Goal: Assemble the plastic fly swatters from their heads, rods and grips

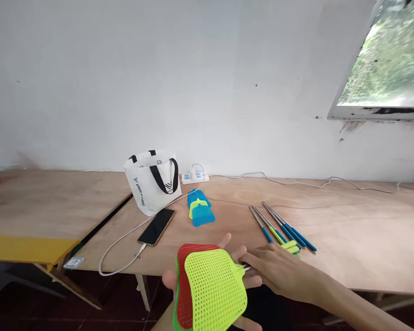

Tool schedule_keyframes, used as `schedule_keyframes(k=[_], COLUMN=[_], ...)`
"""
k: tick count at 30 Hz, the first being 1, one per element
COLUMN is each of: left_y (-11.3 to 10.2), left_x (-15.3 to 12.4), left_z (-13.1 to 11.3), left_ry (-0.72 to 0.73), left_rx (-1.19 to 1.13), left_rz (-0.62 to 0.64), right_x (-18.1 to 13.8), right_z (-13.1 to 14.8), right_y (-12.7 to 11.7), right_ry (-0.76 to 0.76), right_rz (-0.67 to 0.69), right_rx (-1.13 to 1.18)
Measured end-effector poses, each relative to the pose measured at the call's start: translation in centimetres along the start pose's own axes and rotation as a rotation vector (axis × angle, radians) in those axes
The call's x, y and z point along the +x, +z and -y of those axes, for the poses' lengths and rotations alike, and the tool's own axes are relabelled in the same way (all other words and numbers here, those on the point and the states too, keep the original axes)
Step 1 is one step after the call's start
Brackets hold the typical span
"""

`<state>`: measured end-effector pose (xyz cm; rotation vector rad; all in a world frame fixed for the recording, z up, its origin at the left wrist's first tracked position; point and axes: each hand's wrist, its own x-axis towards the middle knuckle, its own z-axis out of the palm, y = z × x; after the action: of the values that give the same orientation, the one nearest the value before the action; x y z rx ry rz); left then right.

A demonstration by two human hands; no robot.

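Note:
A stack of fly swatters is held low at the front. The topmost has a yellow-green perforated head [217,287]. Under it shows a red swatter head [185,287], with a green edge below that. My left hand [252,281] supports the heads from beneath, thumb at the left edge and fingers spread past the right. My right hand [279,271] is closed around the metal rods near the yellow-green head's neck; its fingertips are partly hidden. Yellow-green grips [290,246] stick out beyond it. Loose swatter rods [274,225] with blue and yellow-green handles lie just behind my right hand.
Blue and yellow-green swatter heads [203,214] lie mid-table. To their left are a phone [156,227] on a white cable [105,257] and a white bag [146,188]. A power strip [195,177] sits by the wall. A gap [106,220] separates two tabletops.

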<state>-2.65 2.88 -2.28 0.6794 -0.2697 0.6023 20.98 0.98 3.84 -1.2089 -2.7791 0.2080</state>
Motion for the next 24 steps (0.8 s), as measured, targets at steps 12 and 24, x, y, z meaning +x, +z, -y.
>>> schedule_keyframes(k=[12, 24], left_y=[0.3, 1.1], left_x=[-0.1, -0.5], left_z=[0.7, 1.0], left_ry=[0.107, -0.011], left_rx=[-0.022, 0.097], left_rz=[-0.205, 0.005], right_x=[0.6, -0.6], right_z=[1.3, 3.9], right_y=[0.9, 0.0], right_ry=[-0.119, -0.036], right_rz=[-0.088, 0.014], right_rx=[-0.039, 0.085])
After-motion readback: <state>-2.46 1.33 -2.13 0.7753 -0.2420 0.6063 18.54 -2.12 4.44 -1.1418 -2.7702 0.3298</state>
